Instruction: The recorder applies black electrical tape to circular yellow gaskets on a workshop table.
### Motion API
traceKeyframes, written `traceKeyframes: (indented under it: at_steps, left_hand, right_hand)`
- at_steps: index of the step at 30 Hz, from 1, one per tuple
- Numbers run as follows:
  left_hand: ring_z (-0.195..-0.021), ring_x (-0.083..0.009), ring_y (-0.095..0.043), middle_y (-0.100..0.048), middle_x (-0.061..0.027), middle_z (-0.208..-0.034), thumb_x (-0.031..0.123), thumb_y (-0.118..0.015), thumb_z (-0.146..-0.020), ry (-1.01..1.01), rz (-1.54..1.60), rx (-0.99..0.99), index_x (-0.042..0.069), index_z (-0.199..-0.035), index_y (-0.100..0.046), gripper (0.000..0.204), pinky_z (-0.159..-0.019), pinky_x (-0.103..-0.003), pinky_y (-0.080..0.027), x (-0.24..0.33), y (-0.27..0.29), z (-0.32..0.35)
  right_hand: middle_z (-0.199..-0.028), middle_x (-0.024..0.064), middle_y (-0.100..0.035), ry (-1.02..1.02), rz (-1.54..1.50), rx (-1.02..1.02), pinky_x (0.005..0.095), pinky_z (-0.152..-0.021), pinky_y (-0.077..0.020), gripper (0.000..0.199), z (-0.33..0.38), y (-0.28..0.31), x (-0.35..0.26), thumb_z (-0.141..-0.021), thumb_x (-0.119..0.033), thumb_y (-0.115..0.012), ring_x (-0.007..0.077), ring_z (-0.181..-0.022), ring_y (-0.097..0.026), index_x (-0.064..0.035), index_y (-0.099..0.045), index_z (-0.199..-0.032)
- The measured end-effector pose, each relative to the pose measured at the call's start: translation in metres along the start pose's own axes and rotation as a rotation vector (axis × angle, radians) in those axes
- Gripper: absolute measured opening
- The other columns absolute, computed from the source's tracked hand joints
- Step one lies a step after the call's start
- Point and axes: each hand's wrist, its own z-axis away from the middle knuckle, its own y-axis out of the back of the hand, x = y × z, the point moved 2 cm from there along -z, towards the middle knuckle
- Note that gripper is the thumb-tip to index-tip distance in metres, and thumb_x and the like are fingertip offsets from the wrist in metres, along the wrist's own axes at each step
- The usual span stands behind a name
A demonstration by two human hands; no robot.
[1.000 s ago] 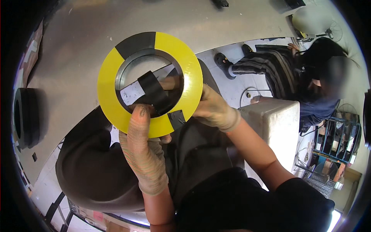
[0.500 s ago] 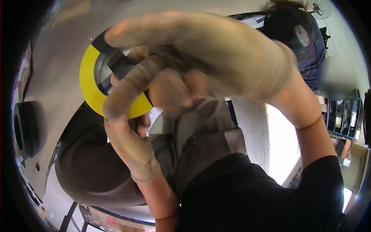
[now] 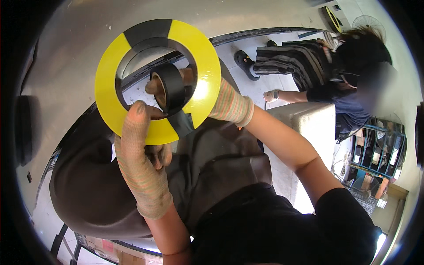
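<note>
Your left hand point(image 3: 143, 163), in a knit glove, grips the yellow tape roll point(image 3: 157, 81) at its lower edge, thumb pressed on the front face, other fingers curled behind. The roll's held up close to the camera, face-on: a wide flat ring, mostly yellow w/ black segments at top and lower right, big open centre. Through that hole sits a smaller black tape roll point(image 3: 172, 88), tilted, w/ fingertips of your right hand point(image 3: 229, 106) poking through it from behind; the rest of that grip is hidden by the ring, can't tell how tight. Below lies a dark grey cover point(image 3: 212, 168). Further right, a white block point(image 3: 309, 121), then another person point(image 3: 335, 66) crouching.
</note>
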Motion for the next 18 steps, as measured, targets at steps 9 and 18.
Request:
traceKeyframes:
  at_steps: [9,18]
  left_hand:
    - [-0.076,-0.0094,-0.063,-0.068,-0.0062,-0.099,0.039,-0.056,-0.099,-0.039,0.147,0.025,0.002,-0.124,-0.06,0.046,-0.062,-0.023,-0.046,0.015,-0.004,0.002]
    - [-0.084,-0.0117,-0.062,-0.067,-0.0071,-0.11,0.037,-0.058,-0.099,-0.039,0.222,-0.142,0.0,-0.126,-0.06,0.046,-0.07,-0.023,-0.047,0.009,-0.013,-0.016]
  right_hand:
    - [-0.114,0.0133,-0.066,-0.517,-0.982,-0.08,0.0308,-0.084,-0.0547,0.057,0.023,0.02,-0.05,-0.096,-0.037,-0.061,0.0211,-0.102,-0.067,0.0074,-0.054,-0.13]
    - [-0.1,0.0144,-0.068,-0.45,-0.46,-0.249,0.0303,-0.072,-0.0551,0.043,-0.036,0.076,-0.142,-0.096,-0.025,-0.063,0.0199,-0.089,-0.069,0.0029,-0.053,-0.128]
